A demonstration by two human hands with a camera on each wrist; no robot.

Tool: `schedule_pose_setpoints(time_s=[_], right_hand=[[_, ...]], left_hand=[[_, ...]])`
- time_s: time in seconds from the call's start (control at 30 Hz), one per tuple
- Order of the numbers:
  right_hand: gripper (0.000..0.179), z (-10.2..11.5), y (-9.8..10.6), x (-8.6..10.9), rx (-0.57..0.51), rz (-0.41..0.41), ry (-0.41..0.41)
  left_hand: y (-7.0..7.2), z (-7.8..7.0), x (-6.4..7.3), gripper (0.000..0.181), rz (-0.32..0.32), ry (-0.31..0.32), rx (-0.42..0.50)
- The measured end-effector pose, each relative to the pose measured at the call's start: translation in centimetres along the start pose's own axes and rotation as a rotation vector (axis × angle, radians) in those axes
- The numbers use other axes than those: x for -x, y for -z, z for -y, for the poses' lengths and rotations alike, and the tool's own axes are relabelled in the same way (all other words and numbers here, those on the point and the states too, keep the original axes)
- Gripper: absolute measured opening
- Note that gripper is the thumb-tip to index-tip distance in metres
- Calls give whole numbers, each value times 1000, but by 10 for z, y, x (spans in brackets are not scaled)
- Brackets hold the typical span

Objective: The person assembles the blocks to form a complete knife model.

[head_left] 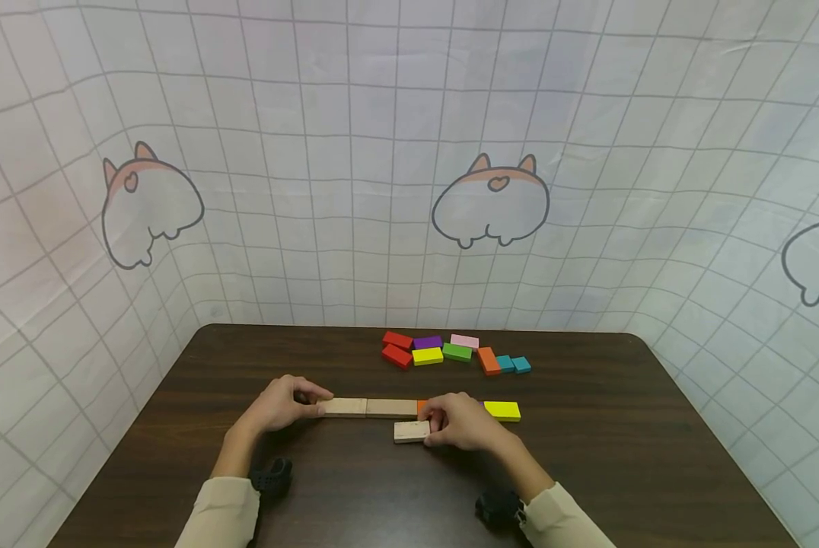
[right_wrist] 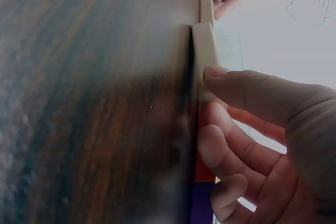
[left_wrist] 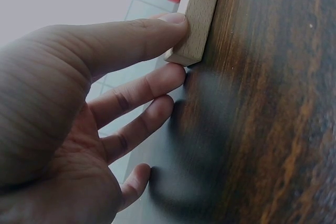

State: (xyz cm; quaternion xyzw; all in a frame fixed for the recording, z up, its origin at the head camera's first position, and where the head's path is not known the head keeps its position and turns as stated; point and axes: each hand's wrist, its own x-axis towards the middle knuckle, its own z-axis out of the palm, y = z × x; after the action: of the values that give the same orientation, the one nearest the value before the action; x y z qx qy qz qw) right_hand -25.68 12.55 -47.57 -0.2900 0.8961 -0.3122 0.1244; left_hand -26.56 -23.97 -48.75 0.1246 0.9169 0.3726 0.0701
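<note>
A row of blocks lies across the dark table, with two plain wooden blocks (head_left: pixel 343 408) (head_left: pixel 391 409) at its left. An orange block (right_wrist: pixel 203 166), a purple block (right_wrist: pixel 201 203) and a yellow block (head_left: pixel 502 412) continue it rightward. My left hand (head_left: pixel 281 405) holds the row's left end block between thumb and fingers; its other fingers are spread near the tabletop. Just in front of the row, my right hand (head_left: pixel 463 423) pinches another plain wooden block (head_left: pixel 411 432) by its right end. That hand hides part of the orange and purple blocks.
Farther back lie loose blocks: two red (head_left: pixel 397 356), a purple (head_left: pixel 428 342), a yellow (head_left: pixel 428 356), a green (head_left: pixel 457 352), a pink (head_left: pixel 464 342), an orange (head_left: pixel 489 361) and two blue (head_left: pixel 521 364). A white gridded curtain (head_left: pixel 355 266) surrounds the table's far side.
</note>
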Motion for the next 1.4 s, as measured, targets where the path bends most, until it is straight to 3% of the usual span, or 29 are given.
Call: schedule_pose_setpoints(time_s=[0.33,0.73,1.4], right_hand=[[14,-3,1,3,-43,39,70],[15,-2,-1,-7,-31,25,18],[13,4,-6,-16,-27,6,8]], left_hand=[[-1,0,0,21,1,3,3],[1,-1,1,20,-3,10,0],[0,-1,0,19,3,21,15]])
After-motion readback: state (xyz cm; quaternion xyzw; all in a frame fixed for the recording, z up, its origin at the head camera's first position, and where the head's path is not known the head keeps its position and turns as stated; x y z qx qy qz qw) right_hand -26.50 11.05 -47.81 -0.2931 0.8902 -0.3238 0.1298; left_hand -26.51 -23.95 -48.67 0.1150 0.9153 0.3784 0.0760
